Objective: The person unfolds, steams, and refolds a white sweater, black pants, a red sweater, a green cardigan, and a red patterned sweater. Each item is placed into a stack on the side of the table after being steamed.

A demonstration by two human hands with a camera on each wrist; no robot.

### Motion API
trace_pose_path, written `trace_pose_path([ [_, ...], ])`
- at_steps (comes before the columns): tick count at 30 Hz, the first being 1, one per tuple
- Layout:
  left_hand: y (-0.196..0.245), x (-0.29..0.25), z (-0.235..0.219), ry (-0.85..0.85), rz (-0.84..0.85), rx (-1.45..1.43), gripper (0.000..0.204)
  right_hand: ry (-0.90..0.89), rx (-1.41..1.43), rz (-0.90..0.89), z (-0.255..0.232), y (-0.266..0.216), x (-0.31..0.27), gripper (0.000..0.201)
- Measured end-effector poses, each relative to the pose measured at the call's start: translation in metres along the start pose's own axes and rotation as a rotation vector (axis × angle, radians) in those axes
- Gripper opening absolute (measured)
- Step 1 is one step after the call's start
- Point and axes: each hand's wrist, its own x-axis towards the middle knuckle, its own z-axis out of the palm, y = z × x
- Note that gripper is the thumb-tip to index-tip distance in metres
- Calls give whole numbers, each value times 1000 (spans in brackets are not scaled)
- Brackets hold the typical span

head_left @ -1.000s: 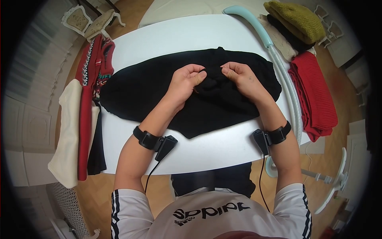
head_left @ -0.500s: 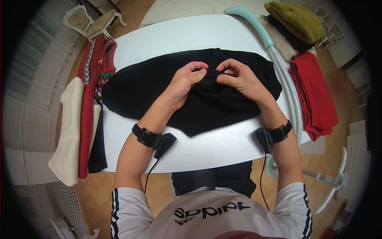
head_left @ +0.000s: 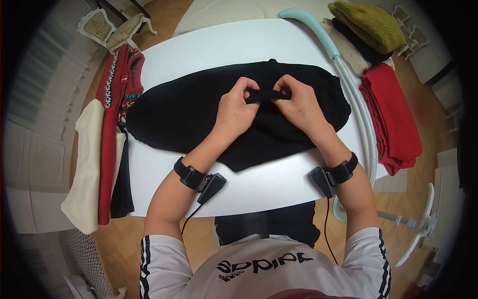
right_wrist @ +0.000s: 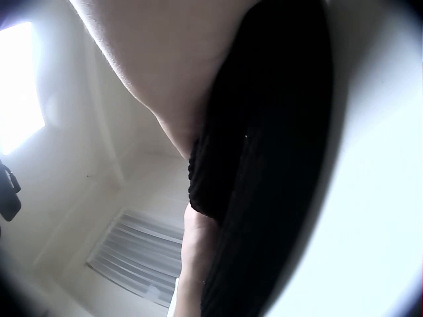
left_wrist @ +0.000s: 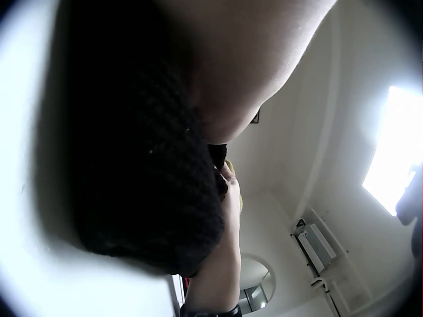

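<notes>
A black knitted garment (head_left: 184, 112) is spread over the white table (head_left: 169, 182) in the head view, its pointed lower edge facing the person. Over its middle, my left hand (head_left: 238, 110) pinches one end of a raised fold between thumb and fingers. The right hand (head_left: 302, 104) pinches the other end, a short gap away, so the fold stretches across between both hands. Dark cloth (left_wrist: 145, 165) fills much of the left wrist view below the palm. In the right wrist view, the fingertips are hidden behind the black fabric (right_wrist: 264, 172).
At the left edge lie a cream garment (head_left: 85, 164), a red one (head_left: 106, 169) and a patterned red knit (head_left: 119, 74). To the right, a light-blue curved handle (head_left: 313, 30) with a pale hose (head_left: 359, 109) runs beside folded red knitwear (head_left: 391, 117) and a mustard knit (head_left: 371, 25).
Half a second ago the fingertips stood apart with no fold visible between them. Now both hands hold a lifted fold of the black garment, and the fingers are curled further in.
</notes>
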Motion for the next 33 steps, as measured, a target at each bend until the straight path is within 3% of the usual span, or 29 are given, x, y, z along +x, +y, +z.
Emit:
trace_pose_path([
  [2,-4,1,3,47,99,-106,27,41,-32,-42,2,0,0,24],
  [6,2,-3,0,17,84,-173,29,5,-164,-126,3,3,-2,25],
  [8,10,-5,-5,-84,-95,-214,31,17,-166,-162,5,5,-2,26],
  [11,3,-3,-2,-86,-53,-237,32,23,-151,-176,2,1,-3,27],
  [16,2,-3,-1,-70,-43,-261,31,-37,-32,12,-3,-6,-2,27],
  [33,4,-3,-2,-82,-54,-300,36,-7,-66,13,-1,1,-2,28],
])
